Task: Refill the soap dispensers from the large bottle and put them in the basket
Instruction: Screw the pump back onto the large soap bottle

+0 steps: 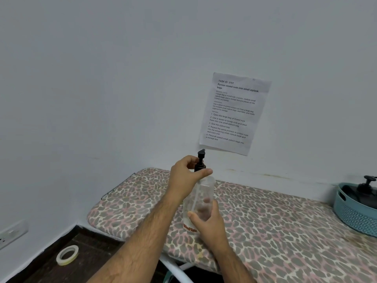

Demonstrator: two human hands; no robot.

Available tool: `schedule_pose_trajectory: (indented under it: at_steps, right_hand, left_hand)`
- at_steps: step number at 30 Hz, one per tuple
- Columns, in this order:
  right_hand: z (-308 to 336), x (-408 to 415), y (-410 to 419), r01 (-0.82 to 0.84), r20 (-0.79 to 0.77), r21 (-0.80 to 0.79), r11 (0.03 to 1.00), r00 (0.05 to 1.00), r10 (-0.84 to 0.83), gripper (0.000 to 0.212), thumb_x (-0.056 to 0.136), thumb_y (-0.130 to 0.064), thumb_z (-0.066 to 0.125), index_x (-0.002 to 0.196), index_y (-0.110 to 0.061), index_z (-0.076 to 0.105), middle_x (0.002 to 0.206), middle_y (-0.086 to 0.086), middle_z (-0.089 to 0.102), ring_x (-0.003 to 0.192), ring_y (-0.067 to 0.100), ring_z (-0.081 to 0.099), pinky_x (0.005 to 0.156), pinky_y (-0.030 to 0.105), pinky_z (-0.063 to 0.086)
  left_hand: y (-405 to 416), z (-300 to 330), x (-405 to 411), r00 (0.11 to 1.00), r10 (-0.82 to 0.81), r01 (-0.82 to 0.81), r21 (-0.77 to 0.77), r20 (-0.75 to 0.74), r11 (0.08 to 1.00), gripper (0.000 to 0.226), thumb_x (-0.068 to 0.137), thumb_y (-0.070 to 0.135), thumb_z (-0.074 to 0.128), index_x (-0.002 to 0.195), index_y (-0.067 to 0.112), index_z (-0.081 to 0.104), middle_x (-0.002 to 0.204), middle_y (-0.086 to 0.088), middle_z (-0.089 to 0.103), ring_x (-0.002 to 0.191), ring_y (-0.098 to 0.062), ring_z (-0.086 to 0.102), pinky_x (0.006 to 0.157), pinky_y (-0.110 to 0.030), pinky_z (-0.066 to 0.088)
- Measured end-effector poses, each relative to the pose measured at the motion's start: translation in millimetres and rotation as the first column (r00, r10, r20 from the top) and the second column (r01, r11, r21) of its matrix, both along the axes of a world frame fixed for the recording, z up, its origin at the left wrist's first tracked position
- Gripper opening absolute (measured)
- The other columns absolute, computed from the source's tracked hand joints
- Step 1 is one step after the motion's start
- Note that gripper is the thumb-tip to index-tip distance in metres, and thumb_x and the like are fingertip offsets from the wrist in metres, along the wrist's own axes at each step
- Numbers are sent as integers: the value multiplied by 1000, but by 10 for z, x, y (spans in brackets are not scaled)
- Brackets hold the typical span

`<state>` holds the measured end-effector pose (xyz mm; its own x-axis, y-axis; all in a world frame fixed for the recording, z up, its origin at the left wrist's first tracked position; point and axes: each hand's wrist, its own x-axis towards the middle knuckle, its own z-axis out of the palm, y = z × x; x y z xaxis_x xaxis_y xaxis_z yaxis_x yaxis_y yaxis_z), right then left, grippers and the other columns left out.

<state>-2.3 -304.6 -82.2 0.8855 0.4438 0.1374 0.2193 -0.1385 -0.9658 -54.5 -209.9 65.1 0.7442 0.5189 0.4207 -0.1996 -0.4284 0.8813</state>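
A clear soap dispenser (201, 193) with a black pump top (200, 160) is held upright over the leopard-print ironing board (265, 221). My left hand (186, 177) grips the collar of the pump from the left. My right hand (208, 220) wraps around the lower body of the bottle; its fingers show through the clear plastic. A thin reddish layer lies at the bottle's bottom. At the right edge stands a blue basket (355, 213) with a black pump dispenser (367, 187) inside. The large bottle is out of view.
A printed task sheet (234, 113) hangs on the wall behind the board. A roll of tape (67, 254) lies on the dark floor at lower left, near a wall socket (12, 233). The board's white leg (177, 270) shows below.
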Motion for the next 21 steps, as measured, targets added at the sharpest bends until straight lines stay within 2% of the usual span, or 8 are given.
schedule_pose_trajectory:
  at_steps: [3,6,9,11,14,16,18,21]
  right_hand:
    - [-24,14,2,4,5,8,1000,1000,-4,107,51,-82,73,140,-36,35,128,-12,63,115,8,63,96,43,54]
    - [-15,2,-7,-4,20,-9,1000,1000,4,98,58,-73,77,139,-35,37,125,-12,64,113,7,63,95,42,55]
    - [-3,-7,-9,0,16,-5,1000,1000,0,91,63,-65,77,139,-34,37,123,-13,65,110,6,64,94,41,56]
    - [3,-13,-9,3,9,-10,1000,1000,-3,91,63,-64,77,139,-34,37,123,-13,65,110,6,64,93,40,56]
    - [0,-13,-5,9,4,-18,1000,1000,-9,91,62,-68,77,138,-37,37,125,-13,64,113,7,63,95,42,55]
    - [-13,-4,-1,10,-1,-19,1000,1000,-10,91,62,-68,77,138,-38,37,125,-13,64,113,7,63,95,42,55]
    - [-21,-1,1,5,-2,-15,1000,1000,-5,92,61,-68,78,138,-37,37,126,-12,64,114,8,63,94,43,55]
    - [-15,-8,-6,4,1,-13,1000,1000,-4,94,61,-68,78,139,-36,37,127,-10,63,114,9,63,90,40,58]
  left_hand:
    - [40,-4,-47,998,-63,63,-70,4,996,39,79,22,83,112,26,62,92,5,77,93,-10,72,93,-35,49]
    - [33,15,-126,987,-162,160,-102,-4,982,28,92,16,69,116,27,61,102,7,77,97,-6,72,88,-21,48]
    - [26,19,-122,982,-185,183,-62,-33,981,23,99,13,56,113,31,63,109,12,73,103,4,66,85,-9,46]
    - [17,9,-81,988,-151,151,-16,-40,988,15,96,24,62,109,31,66,110,12,71,103,3,65,90,-14,44]
    - [-18,-1,-29,999,-32,32,18,3,999,40,80,36,80,116,29,65,96,14,67,98,3,62,86,-15,44]
    - [-20,8,-5,999,-2,4,-43,47,999,50,72,32,87,117,30,64,84,11,67,92,0,66,86,-24,51]
    - [-5,12,-6,998,8,-4,-73,55,997,52,69,27,89,115,29,63,81,7,72,90,-4,70,87,-32,54]
    - [17,29,-30,998,-23,29,-98,66,995,50,72,16,87,116,20,63,82,2,76,83,-11,73,82,-27,56]
